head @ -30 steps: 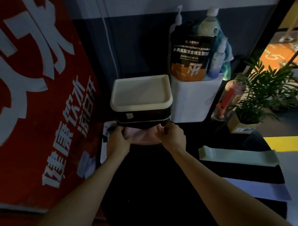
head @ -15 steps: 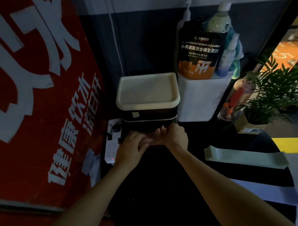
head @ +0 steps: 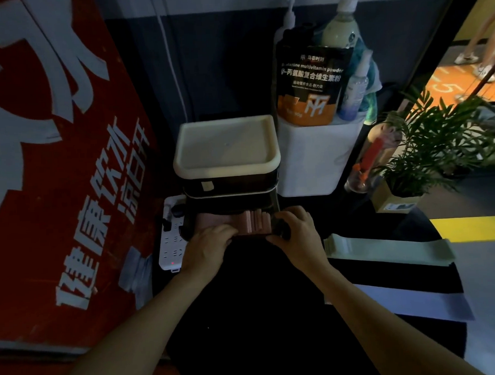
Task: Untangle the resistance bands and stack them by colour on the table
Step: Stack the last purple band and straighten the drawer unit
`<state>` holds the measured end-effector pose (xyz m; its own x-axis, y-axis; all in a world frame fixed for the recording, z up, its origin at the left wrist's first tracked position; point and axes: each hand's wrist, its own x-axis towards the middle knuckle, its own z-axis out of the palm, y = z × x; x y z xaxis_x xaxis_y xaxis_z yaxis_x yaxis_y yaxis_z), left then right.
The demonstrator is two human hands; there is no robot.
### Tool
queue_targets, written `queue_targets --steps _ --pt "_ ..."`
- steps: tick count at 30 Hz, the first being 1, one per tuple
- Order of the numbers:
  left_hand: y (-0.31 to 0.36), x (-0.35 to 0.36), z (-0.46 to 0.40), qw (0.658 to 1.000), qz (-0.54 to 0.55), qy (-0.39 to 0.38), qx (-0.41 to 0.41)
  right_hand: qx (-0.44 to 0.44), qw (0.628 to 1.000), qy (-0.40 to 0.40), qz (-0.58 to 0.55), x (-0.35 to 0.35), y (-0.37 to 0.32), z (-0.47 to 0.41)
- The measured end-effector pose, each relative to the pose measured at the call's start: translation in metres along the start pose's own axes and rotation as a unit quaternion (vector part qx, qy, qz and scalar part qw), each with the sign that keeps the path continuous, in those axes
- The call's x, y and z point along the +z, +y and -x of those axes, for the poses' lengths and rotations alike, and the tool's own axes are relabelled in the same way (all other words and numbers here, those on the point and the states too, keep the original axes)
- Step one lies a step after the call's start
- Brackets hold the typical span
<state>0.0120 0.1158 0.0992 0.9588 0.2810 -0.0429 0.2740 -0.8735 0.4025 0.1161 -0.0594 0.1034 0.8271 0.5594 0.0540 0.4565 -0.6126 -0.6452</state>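
Note:
A pink resistance band (head: 243, 221) lies bunched in pleats on the dark table (head: 260, 314), right in front of a black box. My left hand (head: 207, 247) holds its left part with fingers curled over it. My right hand (head: 295, 232) pinches its right end. To the right, three bands lie flat side by side: a pale green band (head: 391, 249) farthest from me, a black band (head: 400, 275) in the middle, and a lavender band (head: 416, 302) nearest.
A black box with a cream lid (head: 226, 144) stands behind the hands. A white power strip (head: 171, 244) lies to its left, beside a big red sign (head: 55, 167). A white bin with a supplement pouch (head: 311, 85) and bottles, and a potted plant (head: 426, 148), stand back right.
Half a second ago my hands met over the pink band; now they are apart with the band pleated between them. The view has shifted slightly.

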Motion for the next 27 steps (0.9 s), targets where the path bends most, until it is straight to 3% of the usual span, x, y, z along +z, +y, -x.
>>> queue_targets --steps 7,13,16,19,22,27 --pt "0.001 -0.005 -0.005 1.000 -0.009 0.024 0.007 -0.001 0.999 0.034 -0.020 0.001 0.001 -0.010" --pt "-0.007 -0.011 -0.021 0.988 0.004 0.145 -0.047 0.018 0.997 0.045 -0.058 0.002 -0.001 -0.029" --pt "-0.017 -0.014 -0.024 0.969 0.014 0.213 -0.126 0.058 0.993 0.044 -0.089 0.005 0.000 -0.039" --pt "-0.034 -0.009 -0.030 0.946 0.095 0.243 -0.192 0.083 0.991 0.040 -0.099 0.007 0.001 -0.051" --pt "-0.048 -0.004 -0.039 0.922 0.228 0.247 -0.193 0.099 0.988 0.015 -0.115 0.007 0.001 -0.061" --pt "-0.053 -0.011 -0.051 0.923 0.251 0.219 -0.195 0.119 0.982 -0.011 -0.148 0.011 0.001 -0.076"
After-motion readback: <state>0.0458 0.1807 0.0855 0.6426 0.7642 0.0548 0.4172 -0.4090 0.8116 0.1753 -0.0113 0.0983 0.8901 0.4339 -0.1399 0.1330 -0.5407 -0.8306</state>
